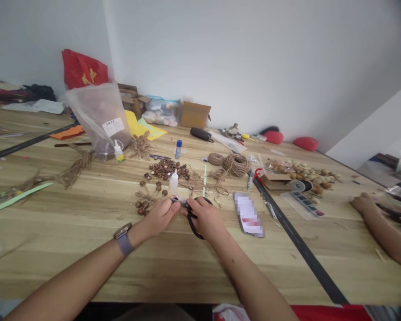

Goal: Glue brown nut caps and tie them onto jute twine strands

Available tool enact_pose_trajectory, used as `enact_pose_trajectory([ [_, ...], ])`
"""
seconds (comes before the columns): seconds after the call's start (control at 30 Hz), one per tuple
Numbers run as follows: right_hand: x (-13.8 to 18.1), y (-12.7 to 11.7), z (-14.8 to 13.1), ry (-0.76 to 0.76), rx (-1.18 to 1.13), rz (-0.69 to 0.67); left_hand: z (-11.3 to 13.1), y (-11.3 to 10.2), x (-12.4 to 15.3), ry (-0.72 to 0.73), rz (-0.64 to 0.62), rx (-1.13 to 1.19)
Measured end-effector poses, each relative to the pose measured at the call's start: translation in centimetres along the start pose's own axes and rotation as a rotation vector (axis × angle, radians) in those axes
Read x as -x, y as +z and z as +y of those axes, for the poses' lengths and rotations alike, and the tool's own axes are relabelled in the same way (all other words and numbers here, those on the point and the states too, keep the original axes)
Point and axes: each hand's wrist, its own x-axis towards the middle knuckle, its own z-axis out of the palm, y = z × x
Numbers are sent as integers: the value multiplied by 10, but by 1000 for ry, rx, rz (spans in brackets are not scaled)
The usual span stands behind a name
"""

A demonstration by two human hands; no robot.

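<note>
My right hand [207, 217] is closed around a pair of black-handled scissors [198, 232], whose handle loops hang below the fingers. The blades point left, toward my left hand [162, 217]. That hand is closed in a pinch right beside the blades, its fingertips close to those of the right; whatever is between them is too small or hidden to make out. Just beyond the hands stands a white glue bottle [173, 182]. Brown nut shells [165, 169] are heaped behind it, and more shells [142, 207] lie left of my left hand.
To the right lie a phone [249, 215], a utility knife [271, 209] and a dark strip [297, 240]. Twine coils [236, 164], a glue stick [178, 150] and a small glue bottle [119, 151] stand farther back. Another person's hand [364, 206] rests at the right.
</note>
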Motion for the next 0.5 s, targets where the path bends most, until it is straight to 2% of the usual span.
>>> enact_pose_trajectory([
  [0.17, -4, 4, 4, -38, -248, -33, -9, -1, -3, -3, -15, -20],
  [0.27, -6, 8, 7, -59, -337, -1, -11, -4, -4, 25, -26, -17],
  [0.4, -6, 12, 7, -46, -333, 10, -12, -2, -5, 41, -11, 23],
  [0.5, -4, 10, 0, 27, -216, 7, -14, 1, -5, 35, 31, 10],
])
